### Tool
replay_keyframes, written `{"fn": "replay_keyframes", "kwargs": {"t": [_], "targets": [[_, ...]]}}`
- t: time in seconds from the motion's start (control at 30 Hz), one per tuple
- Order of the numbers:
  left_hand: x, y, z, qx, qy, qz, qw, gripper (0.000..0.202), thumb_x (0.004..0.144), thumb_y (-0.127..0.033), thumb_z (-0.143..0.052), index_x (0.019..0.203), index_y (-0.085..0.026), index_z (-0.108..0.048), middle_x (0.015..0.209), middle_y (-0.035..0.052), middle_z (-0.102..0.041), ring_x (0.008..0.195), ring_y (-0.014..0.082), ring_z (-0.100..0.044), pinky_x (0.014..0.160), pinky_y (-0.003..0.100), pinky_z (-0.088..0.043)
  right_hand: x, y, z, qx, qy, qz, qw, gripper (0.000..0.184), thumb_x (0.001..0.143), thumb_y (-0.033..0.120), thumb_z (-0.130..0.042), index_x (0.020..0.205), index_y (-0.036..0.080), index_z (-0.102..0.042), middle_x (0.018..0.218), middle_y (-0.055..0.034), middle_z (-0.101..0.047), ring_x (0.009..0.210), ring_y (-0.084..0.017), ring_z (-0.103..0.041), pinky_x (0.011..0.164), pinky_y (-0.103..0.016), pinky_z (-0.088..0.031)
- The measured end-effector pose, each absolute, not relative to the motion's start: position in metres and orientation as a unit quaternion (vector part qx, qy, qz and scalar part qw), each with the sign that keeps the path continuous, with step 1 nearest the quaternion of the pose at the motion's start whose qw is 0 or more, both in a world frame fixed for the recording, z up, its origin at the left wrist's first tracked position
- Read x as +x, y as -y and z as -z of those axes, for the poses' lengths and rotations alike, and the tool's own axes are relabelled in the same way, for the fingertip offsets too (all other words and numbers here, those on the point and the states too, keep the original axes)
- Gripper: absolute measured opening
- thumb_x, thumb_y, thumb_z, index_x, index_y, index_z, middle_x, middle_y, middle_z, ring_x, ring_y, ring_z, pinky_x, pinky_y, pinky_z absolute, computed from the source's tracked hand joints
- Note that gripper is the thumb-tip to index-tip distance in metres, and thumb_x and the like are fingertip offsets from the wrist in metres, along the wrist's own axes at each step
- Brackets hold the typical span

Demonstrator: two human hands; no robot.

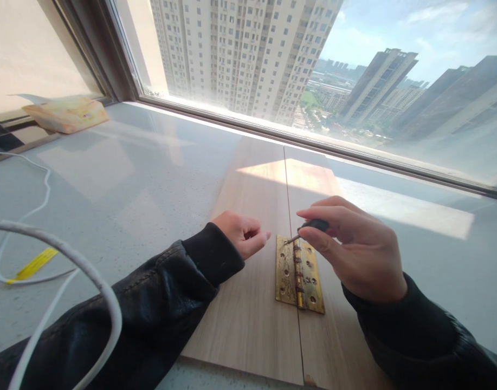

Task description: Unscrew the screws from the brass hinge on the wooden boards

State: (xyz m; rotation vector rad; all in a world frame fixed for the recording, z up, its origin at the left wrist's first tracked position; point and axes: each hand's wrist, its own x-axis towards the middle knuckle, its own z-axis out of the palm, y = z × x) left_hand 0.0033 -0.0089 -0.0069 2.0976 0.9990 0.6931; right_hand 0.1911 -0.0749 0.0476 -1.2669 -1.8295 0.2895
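Note:
A brass hinge lies flat across the seam between two light wooden boards on a grey sill. My right hand pinches a small dark-handled screwdriver, its tip pointing down-left at the hinge's top edge. My left hand rests on the left board just left of the hinge, fingers curled with the thumb stretched toward it; nothing shows in it. Both arms wear black sleeves.
White cables with a yellow tag loop across the sill at left. A flat tan packet lies at the far left by the window frame. A large window runs along the back, with tower blocks outside.

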Motion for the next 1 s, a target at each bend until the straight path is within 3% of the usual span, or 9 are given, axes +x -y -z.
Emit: {"fn": "replay_keyframes", "kwargs": {"t": [0.27, 0.4, 0.53, 0.7, 0.83, 1.0], "targets": [[0.004, 0.012, 0.006, 0.803, -0.385, -0.291, 0.348, 0.039, 0.078, -0.037, -0.052, 0.047, -0.015, -0.04, 0.045, -0.0062, -0.027, 0.046, 0.0062, -0.025, 0.048, 0.023, -0.022, 0.207, 0.08, -0.059, -0.456, 0.719, -0.345, 0.395, 0.02, 0.086, 0.018, -0.058, 0.101, 0.025, -0.069, 0.115, -0.0072, -0.066, 0.061, -0.01, -0.064, 0.047, -0.023, -0.049], [0.004, 0.012, 0.005, 0.8, -0.39, -0.285, 0.355, 0.039, 0.078, -0.038, -0.052, 0.047, -0.015, -0.042, 0.045, -0.0062, -0.028, 0.046, 0.0063, -0.026, 0.048, 0.023, -0.022, 0.208, 0.078, -0.06, -0.46, 0.705, -0.378, 0.386, 0.016, 0.081, 0.019, -0.066, 0.098, 0.021, -0.068, 0.093, -0.0055, -0.069, 0.06, -0.011, -0.063, 0.049, -0.024, -0.052], [0.003, 0.011, 0.005, 0.802, -0.387, -0.281, 0.359, 0.04, 0.078, -0.038, -0.053, 0.047, -0.015, -0.042, 0.045, -0.0061, -0.029, 0.046, 0.0062, -0.027, 0.048, 0.023, -0.023, 0.2, 0.075, -0.055, -0.477, 0.677, -0.316, 0.463, 0.023, 0.068, 0.02, -0.078, 0.079, 0.02, -0.057, 0.072, 0.001, -0.061, 0.057, -0.011, -0.058, 0.046, -0.024, -0.047], [0.004, 0.012, 0.006, 0.8, -0.385, -0.288, 0.359, 0.041, 0.079, -0.038, -0.052, 0.047, -0.015, -0.042, 0.045, -0.0064, -0.029, 0.046, 0.0059, -0.026, 0.048, 0.023, -0.022, 0.196, 0.074, -0.05, -0.485, 0.721, -0.218, 0.445, 0.019, 0.071, 0.021, -0.076, 0.088, 0.022, -0.067, 0.079, -0.0008, -0.061, 0.062, -0.011, -0.056, 0.05, -0.024, -0.045], [0.004, 0.012, 0.006, 0.798, -0.385, -0.288, 0.364, 0.04, 0.079, -0.038, -0.052, 0.048, -0.014, -0.044, 0.045, -0.0065, -0.029, 0.046, 0.0056, -0.026, 0.048, 0.022, -0.022, 0.203, 0.076, -0.052, -0.459, 0.717, -0.31, 0.422, 0.014, 0.08, 0.026, -0.068, 0.093, 0.022, -0.07, 0.091, -0.0046, -0.068, 0.055, -0.008, -0.053, 0.046, -0.023, -0.043], [0.003, 0.011, 0.004, 0.804, -0.386, -0.274, 0.36, 0.04, 0.079, -0.038, -0.051, 0.048, -0.015, -0.043, 0.045, -0.0062, -0.03, 0.046, 0.0058, -0.027, 0.048, 0.022, -0.023, 0.215, 0.08, -0.061, -0.449, 0.699, -0.425, 0.358, 0.022, 0.087, 0.028, -0.058, 0.105, 0.02, -0.069, 0.072, -0.0035, -0.068, 0.058, -0.012, -0.06, 0.049, -0.025, -0.046]]}}
